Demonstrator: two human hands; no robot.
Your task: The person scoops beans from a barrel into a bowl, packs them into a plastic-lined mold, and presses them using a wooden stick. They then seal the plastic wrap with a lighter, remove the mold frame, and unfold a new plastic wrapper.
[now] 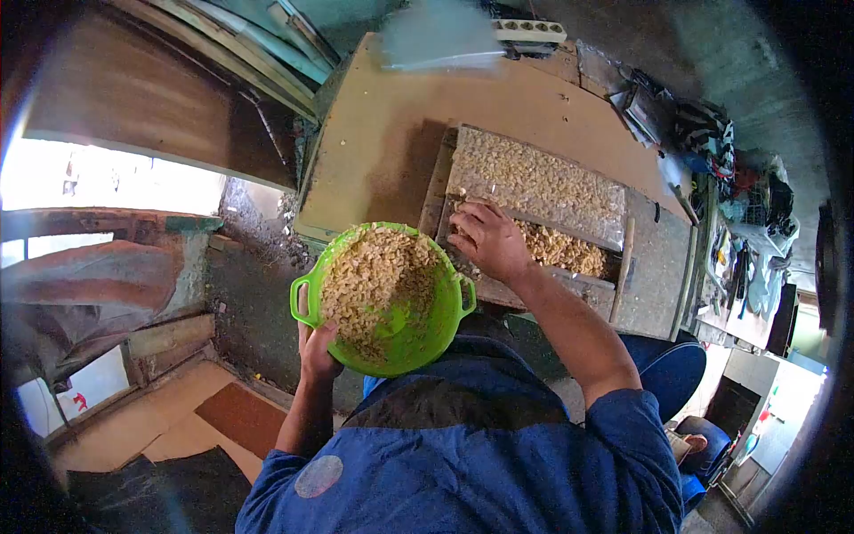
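Note:
My left hand (318, 351) grips the lower left rim of a green two-handled bowl (411, 345), thumb over the edge. Pale flaky pieces (378, 271) fill much of the bowl, and its green bottom shows at the lower right. My right hand (485, 235) is over the left end of a wooden frame (618, 280) on the table, fingers curled down; what they hold, if anything, is hidden. Similar pieces (560, 251) lie in a slot of the frame. Behind it, a flat panel (538, 178) is covered with such pieces.
The frame rests on a brown table (391, 125). A power strip (529, 31) and a blurred translucent object (440, 36) are at its far edge. Bags and clutter (756, 205) stand at the right. Part of a seated person (703, 440) shows at the lower right.

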